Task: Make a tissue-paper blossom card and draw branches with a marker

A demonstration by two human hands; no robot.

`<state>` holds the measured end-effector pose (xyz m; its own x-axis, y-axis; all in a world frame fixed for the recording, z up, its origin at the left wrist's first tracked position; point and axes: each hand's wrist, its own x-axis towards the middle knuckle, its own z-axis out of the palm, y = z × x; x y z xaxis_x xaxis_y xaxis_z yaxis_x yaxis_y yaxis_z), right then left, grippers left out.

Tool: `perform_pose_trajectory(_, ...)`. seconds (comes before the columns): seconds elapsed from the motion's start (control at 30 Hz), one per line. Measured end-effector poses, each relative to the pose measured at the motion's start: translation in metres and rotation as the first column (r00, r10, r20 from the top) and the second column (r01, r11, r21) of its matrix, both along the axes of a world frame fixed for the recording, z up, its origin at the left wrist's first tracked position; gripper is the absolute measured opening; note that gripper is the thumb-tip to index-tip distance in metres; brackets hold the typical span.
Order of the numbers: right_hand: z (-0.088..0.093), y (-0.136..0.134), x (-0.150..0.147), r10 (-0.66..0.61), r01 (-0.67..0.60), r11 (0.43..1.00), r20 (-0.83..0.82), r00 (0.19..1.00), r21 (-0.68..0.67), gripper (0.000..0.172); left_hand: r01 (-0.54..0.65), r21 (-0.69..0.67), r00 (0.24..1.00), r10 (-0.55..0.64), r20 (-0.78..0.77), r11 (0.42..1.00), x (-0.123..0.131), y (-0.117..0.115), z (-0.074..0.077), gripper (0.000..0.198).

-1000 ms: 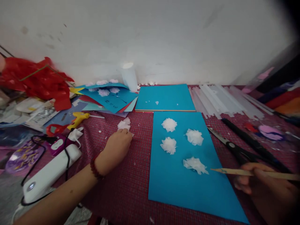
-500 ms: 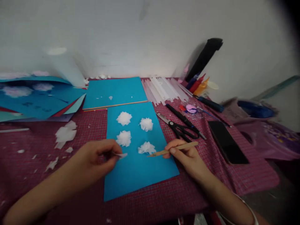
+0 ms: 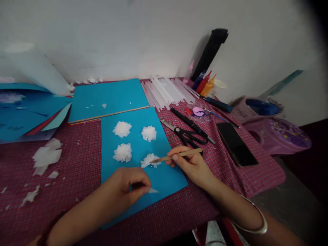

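Pale wall (image 3: 102,44) is set behind a table covered by a red checked cloth (image 3: 84,147). On the cloth a blue sheet (image 3: 135,143) is laid flat, with its far edge placed against a stack of card (image 3: 110,94). Four white paper clusters are arranged on the sheet in two rows of two; the near right cluster (image 3: 145,160) is the one addressed by the tool. A phone (image 3: 237,145) and black-handled scissors (image 3: 179,131) are positioned to the right of the sheet.

The right hand (image 3: 191,167) is closed around a pointed stick (image 3: 189,152), held like a pen, its tip directed at the near right cluster. Whether the tip is pressed in or only held above cannot be told. Between thumb and finger of the left hand (image 3: 125,186), a thin white scrap (image 3: 153,190) is pinched over the near part of the sheet.

The step in hand is judged to be the building of that cluster, piece by piece. For the next move, the scrap should be aligned with the stick tip under light pressure, so that the neighbouring layers are not crushed.
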<state>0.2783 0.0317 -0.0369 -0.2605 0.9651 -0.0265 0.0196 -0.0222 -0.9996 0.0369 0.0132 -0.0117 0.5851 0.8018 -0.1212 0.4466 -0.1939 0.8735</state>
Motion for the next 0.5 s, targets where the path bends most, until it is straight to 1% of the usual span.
perform_pose_trajectory(0.03, 0.0, 0.0, 0.0, 0.003, -0.003, 1.0, 0.002, 1.0, -0.001, 0.018, 0.034, 0.012, 0.999, -0.034, 0.01, 0.999, 0.001, 0.001, 0.0, 0.02)
perform_pose_trajectory(0.07, 0.0, 0.0, 0.0, 0.005, -0.005, 1.0, 0.004, 1.0, 0.0, 0.017, 0.039, 0.055, 0.999, -0.039, -0.003, 0.998, 0.002, 0.002, -0.001, 0.021)
perform_pose_trajectory(0.1, 0.001, 0.0, 0.0, 0.005, -0.005, 1.0, 0.005, 1.0, 0.002, 0.017, 0.02, 0.121, 0.999, -0.016, -0.034, 0.992, 0.003, 0.003, -0.003, 0.022)
perform_pose_trajectory(0.13, 0.001, 0.0, 0.0, 0.006, -0.006, 1.0, 0.006, 1.0, 0.003, 0.016, -0.012, 0.199, 0.997, 0.028, -0.074, 0.98, 0.005, 0.005, -0.005, 0.021)
perform_pose_trajectory(0.2, 0.001, 0.0, 0.0, 0.002, -0.002, 1.0, 0.004, 1.0, -0.001, 0.015, -0.093, 0.348, 0.98, 0.146, -0.132, 0.933, 0.007, 0.008, -0.01, 0.019)
perform_pose_trajectory(0.27, 0.002, 0.0, 0.0, -0.013, 0.013, 1.0, -0.012, 1.0, -0.008, 0.015, -0.136, 0.428, 0.962, 0.222, -0.158, 0.893, 0.01, 0.01, -0.015, 0.017)
perform_pose_trajectory(0.33, 0.003, -0.001, 0.001, -0.047, 0.047, 0.999, -0.047, 0.998, -0.014, 0.014, -0.153, 0.458, 0.951, 0.256, -0.173, 0.876, 0.012, 0.01, -0.019, 0.015)
perform_pose_trajectory(0.4, 0.005, -0.003, 0.003, -0.105, 0.105, 0.994, -0.086, 0.991, -0.003, 0.013, -0.156, 0.46, 0.946, 0.267, -0.185, 0.874, 0.013, 0.01, -0.021, 0.013)
perform_pose_trajectory(0.47, 0.007, -0.006, 0.004, -0.139, 0.141, 0.99, -0.087, 0.987, 0.025, 0.013, -0.152, 0.458, 0.946, 0.263, -0.188, 0.876, 0.014, 0.01, -0.022, 0.012)
perform_pose_trajectory(0.5, 0.007, -0.007, 0.005, -0.132, 0.135, 0.99, -0.068, 0.989, 0.045, 0.013, -0.151, 0.458, 0.947, 0.261, -0.189, 0.876, 0.014, 0.01, -0.022, 0.012)
